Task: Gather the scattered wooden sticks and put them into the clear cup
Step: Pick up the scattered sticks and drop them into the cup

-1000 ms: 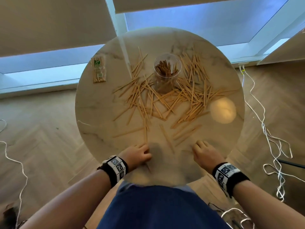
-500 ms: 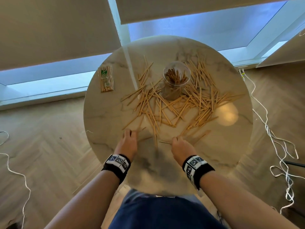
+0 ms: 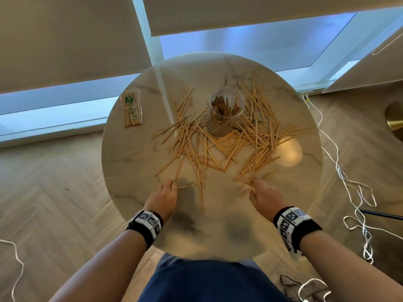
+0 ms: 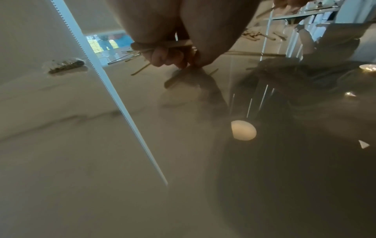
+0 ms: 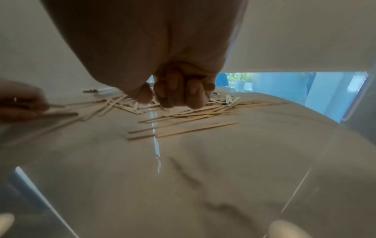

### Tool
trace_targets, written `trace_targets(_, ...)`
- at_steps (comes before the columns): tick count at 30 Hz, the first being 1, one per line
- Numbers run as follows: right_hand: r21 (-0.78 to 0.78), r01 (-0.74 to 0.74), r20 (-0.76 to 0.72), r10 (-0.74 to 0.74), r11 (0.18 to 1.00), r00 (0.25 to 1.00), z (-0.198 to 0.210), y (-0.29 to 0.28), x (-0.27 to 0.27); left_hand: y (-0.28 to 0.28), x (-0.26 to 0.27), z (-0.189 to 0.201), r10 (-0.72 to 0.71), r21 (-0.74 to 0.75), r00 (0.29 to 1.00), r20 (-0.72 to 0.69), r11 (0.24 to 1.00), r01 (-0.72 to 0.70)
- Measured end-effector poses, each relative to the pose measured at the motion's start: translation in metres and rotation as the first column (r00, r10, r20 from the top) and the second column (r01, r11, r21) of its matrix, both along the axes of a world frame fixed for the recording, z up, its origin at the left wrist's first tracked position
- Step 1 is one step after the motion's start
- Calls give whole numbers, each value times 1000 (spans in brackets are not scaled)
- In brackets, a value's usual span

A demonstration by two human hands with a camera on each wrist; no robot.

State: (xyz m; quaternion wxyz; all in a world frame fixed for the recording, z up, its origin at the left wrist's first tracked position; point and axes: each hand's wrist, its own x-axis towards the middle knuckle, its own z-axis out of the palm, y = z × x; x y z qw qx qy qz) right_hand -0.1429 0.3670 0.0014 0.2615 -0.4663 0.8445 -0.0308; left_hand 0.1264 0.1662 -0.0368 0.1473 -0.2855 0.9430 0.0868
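Many wooden sticks (image 3: 220, 144) lie scattered on the round marble table (image 3: 130, 162), all around the clear cup (image 3: 226, 110), which stands upright at the far middle with several sticks in it. My left hand (image 3: 166, 190) is at the pile's near left edge. Its curled fingers (image 4: 160, 56) grip a few sticks (image 4: 173, 43) and pinch another against the tabletop. My right hand (image 3: 260, 192) is at the near right edge of the pile, its fingers (image 5: 179, 93) curled down just above the closest sticks (image 5: 183, 130). Whether it holds one is hidden.
A sealed packet of sticks (image 3: 131, 110) lies at the table's far left. White cables (image 3: 349, 188) trail over the wooden floor on the right. A lamp's reflection (image 3: 290, 151) glows on the right side of the table. Windows run behind the table.
Both hands have moved from the near table edge up to the pile. The left hand has taken hold of sticks. The right hand has shifted right toward the near-right sticks.
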Motion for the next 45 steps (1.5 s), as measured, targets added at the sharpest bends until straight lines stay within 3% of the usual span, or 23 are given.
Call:
trace_targets(2,72,-129,-106,136,989,985,-11,2,-18,4,-7,2,120,79,993,17,989,-121)
trace_targets(4,100,-250,-165,264,963,950,-23,5,-35,10,-19,5,327,231,944,-47,923,-308)
trace_targets(6,136,-378,-185,398,916,898,-26,6,-49,17,-32,6,569,393,821,-48,767,-508)
trace_targets(9,85,-538,-226,543,838,809,-20,4,-58,39,-61,11,801,572,594,-65,518,-636)
trace_targets(11,50,-603,-257,594,796,763,-14,1,-61,54,-84,14,858,605,506,-84,447,-659)
trace_targets(17,94,-736,-284,726,671,626,-23,0,-64,53,-126,4,853,371,522,-7,486,-791)
trace_targets(22,79,-750,-269,738,657,618,-24,-3,-66,33,-122,10,730,159,678,93,661,-733)
trace_targets(24,83,-752,-267,741,654,616,-28,-5,-66,24,-120,11,737,174,662,135,640,-748)
trace_targets(26,72,-731,-259,720,679,644,-29,-9,-65,19,-120,16,747,176,646,157,622,-763)
trace_targets(29,12,-717,-273,692,697,668,-24,-17,-59,19,-123,21,714,150,680,168,663,-733)
trace_targets(33,51,-649,-270,636,759,723,-27,-26,-51,15,-120,23,689,141,699,193,685,-715)
trace_targets(37,27,-574,-262,560,818,786,-17,-35,-33,8,-104,25,705,261,693,149,648,-715)
trace_targets(39,-71,-434,-164,418,898,893,-3,-42,-23,0,-98,31,769,389,633,96,556,-735)
trace_targets(41,-155,-197,-11,198,968,980,10,-54,-14,-7,-93,35,825,521,561,70,449,-726)
trace_targets(43,-164,-23,153,49,986,987,20,-72,-1,-12,-89,37,865,639,495,86,333,-693)
trace_targets(45,-123,131,337,-83,984,938,23,-94,12,-13,-91,40,895,752,433,105,214,-624)
